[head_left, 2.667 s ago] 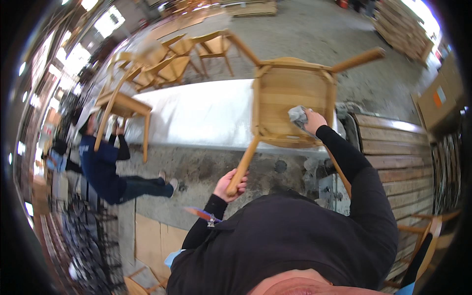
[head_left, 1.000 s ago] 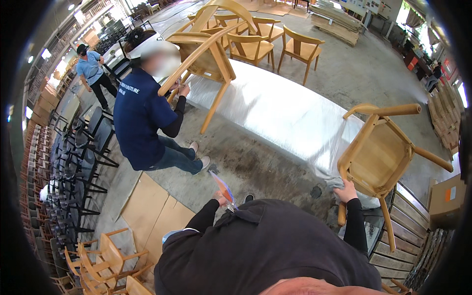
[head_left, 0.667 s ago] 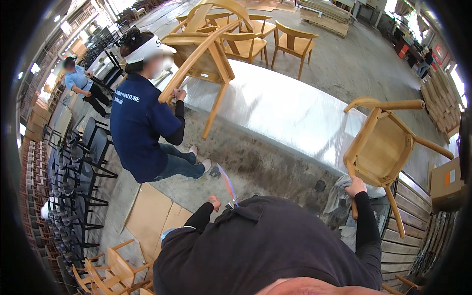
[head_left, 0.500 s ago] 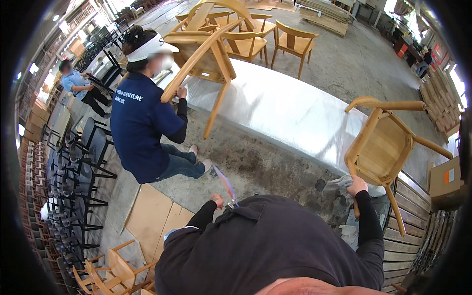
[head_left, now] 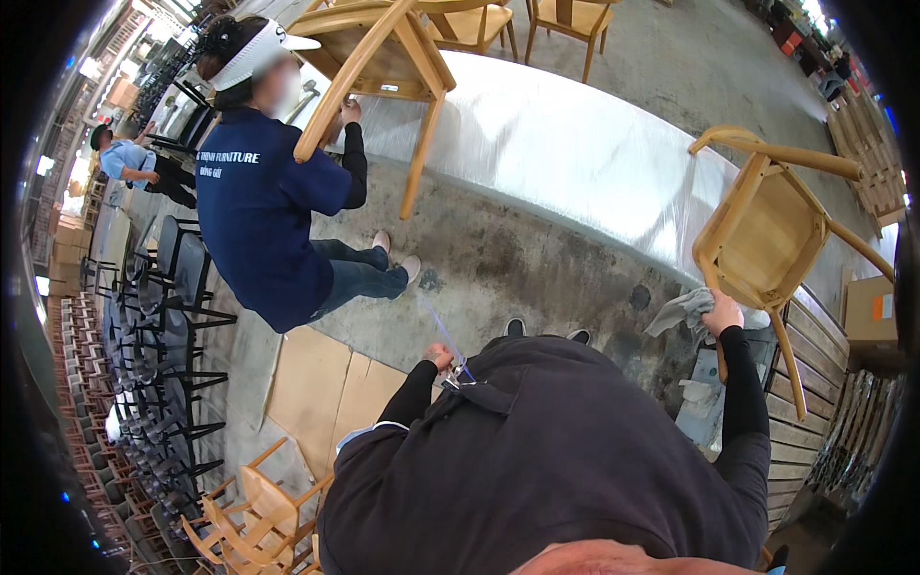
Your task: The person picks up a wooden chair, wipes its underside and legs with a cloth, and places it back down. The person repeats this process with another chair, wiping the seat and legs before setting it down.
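Note:
My right hand (head_left: 723,313) is closed around a crumpled grey cloth (head_left: 680,312), at the near edge of an overturned wooden chair (head_left: 767,235). The chair lies tipped on the right end of a long, film-covered table (head_left: 575,158), its underside facing me and its legs sticking out. Low in front of my body, my left hand (head_left: 440,357) is curled, and whatever may be inside it is hidden. Beside that hand a thin purple strap (head_left: 437,321) with a metal clip (head_left: 460,374) hangs from my dark shirt.
At left, a co-worker in navy (head_left: 264,206) handles another tipped wooden chair (head_left: 383,67). Cardboard sheets (head_left: 311,374) and wooden chairs (head_left: 268,498) lie at lower left. Stacked black chairs (head_left: 182,278) line the left side. A slatted wooden surface (head_left: 800,383) and a carton (head_left: 870,311) are at right.
The whole view has shifted, bringing my shoes into sight. The cloth spreads further left from my right hand, which stays by the chair. The strap has turned edge-on.

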